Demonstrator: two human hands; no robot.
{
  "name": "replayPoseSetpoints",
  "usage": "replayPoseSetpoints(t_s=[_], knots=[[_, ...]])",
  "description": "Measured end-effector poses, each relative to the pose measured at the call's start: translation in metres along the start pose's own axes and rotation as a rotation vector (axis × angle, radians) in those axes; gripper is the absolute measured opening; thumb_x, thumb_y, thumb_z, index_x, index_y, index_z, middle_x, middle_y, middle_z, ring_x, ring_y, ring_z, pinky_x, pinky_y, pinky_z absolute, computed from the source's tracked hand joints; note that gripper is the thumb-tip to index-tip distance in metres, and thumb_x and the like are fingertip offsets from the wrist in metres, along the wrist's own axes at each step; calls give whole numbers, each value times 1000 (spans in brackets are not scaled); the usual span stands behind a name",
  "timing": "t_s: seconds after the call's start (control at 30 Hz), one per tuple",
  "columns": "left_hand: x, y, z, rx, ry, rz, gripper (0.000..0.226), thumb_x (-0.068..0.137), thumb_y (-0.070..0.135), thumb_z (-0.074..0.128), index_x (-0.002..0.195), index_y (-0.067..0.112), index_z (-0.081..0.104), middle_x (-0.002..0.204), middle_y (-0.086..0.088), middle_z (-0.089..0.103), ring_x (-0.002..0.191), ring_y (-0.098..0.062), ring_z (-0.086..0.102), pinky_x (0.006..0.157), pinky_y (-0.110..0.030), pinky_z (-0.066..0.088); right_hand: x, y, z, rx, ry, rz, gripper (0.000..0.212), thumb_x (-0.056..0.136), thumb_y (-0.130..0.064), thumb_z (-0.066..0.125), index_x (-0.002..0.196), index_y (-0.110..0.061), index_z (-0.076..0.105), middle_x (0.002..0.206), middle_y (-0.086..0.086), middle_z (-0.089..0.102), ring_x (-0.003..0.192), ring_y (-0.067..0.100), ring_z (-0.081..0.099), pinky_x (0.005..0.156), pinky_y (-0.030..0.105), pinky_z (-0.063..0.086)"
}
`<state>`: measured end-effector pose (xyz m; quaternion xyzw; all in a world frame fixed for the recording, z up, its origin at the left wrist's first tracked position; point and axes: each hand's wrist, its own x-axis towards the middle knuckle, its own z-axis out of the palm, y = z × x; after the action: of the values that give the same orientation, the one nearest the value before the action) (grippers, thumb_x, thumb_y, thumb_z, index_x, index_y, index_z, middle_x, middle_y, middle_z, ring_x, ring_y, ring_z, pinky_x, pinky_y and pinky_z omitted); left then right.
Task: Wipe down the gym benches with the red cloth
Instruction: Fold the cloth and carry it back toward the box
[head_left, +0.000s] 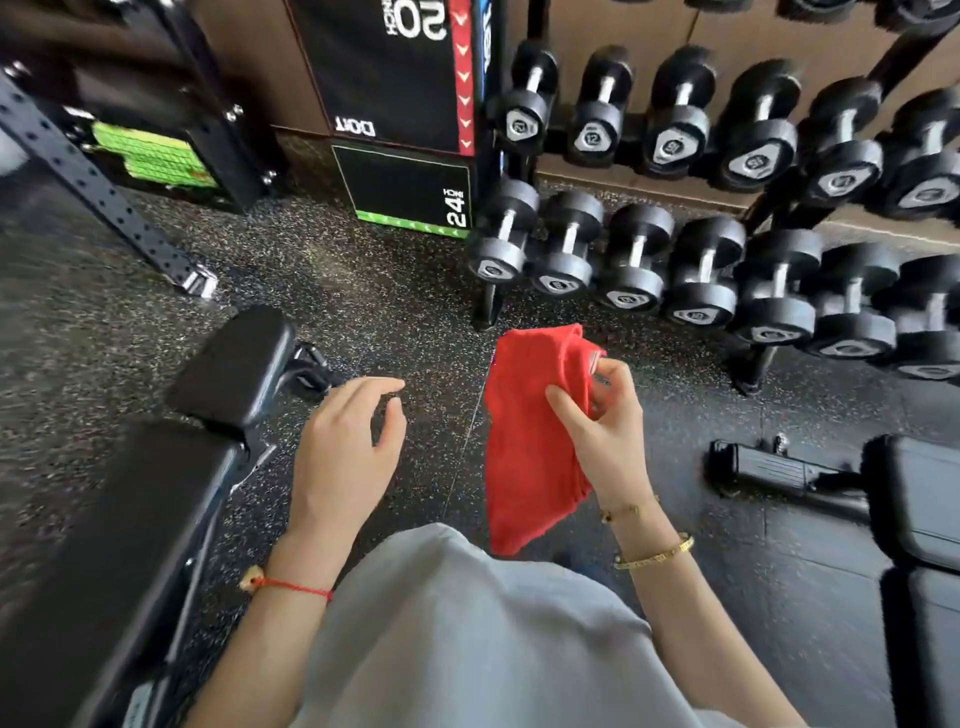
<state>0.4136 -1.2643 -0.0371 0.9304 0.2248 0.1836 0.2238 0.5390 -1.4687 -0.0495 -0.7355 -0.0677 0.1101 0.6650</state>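
My right hand (602, 431) grips the red cloth (530, 447), which hangs bunched below and left of the fingers, above the floor. My left hand (348, 447) hovers with relaxed, slightly bent fingers and holds nothing, just right of a black padded bench (119, 519). That bench runs along the lower left, with its smaller seat pad (234, 364) at the far end. A second black bench (914, 499) shows at the right edge, with its foot (763, 467) on the floor.
A rack of black dumbbells (701, 260) fills the upper right, its legs on the speckled rubber floor (363, 291). Black plyo boxes (405, 187) stand at the back centre. A perforated rack upright (78, 171) slants across the upper left.
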Motion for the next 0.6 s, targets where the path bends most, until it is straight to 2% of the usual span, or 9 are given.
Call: replayPoseSetpoints(t_s=[0.13, 0.33, 0.5, 0.6], knots=[[19, -51, -21, 16, 55, -59, 21, 93, 17, 59, 111, 21, 67, 110, 5, 69, 99, -14, 62, 86, -25, 46, 19, -6, 61, -9, -63, 11, 27, 85, -10, 70, 102, -9, 48, 95, 18, 67, 88, 32, 65, 82, 61, 52], [63, -109, -31, 32, 98, -153, 21, 93, 20, 57, 111, 22, 66, 107, 6, 69, 100, -7, 55, 85, -18, 41, 73, -10, 134, -40, -147, 19, 30, 82, -14, 71, 101, -9, 48, 96, 22, 66, 94, 42, 62, 83, 64, 49], [135, -153, -33, 45, 127, -202, 21, 91, 16, 58, 110, 18, 67, 108, 3, 69, 100, -14, 58, 90, -28, 43, 147, -14, 202, -33, -212, 20, 31, 81, -18, 71, 101, -12, 49, 97, 20, 68, 94, 40, 65, 84, 63, 50], [197, -180, -36, 59, 133, -222, 22, 93, 18, 56, 111, 17, 67, 110, 3, 68, 102, -18, 61, 90, -34, 47, 205, -22, 248, -17, -236, 24, 32, 78, -22, 71, 101, -14, 50, 94, 19, 69, 87, 33, 66, 82, 65, 49]])
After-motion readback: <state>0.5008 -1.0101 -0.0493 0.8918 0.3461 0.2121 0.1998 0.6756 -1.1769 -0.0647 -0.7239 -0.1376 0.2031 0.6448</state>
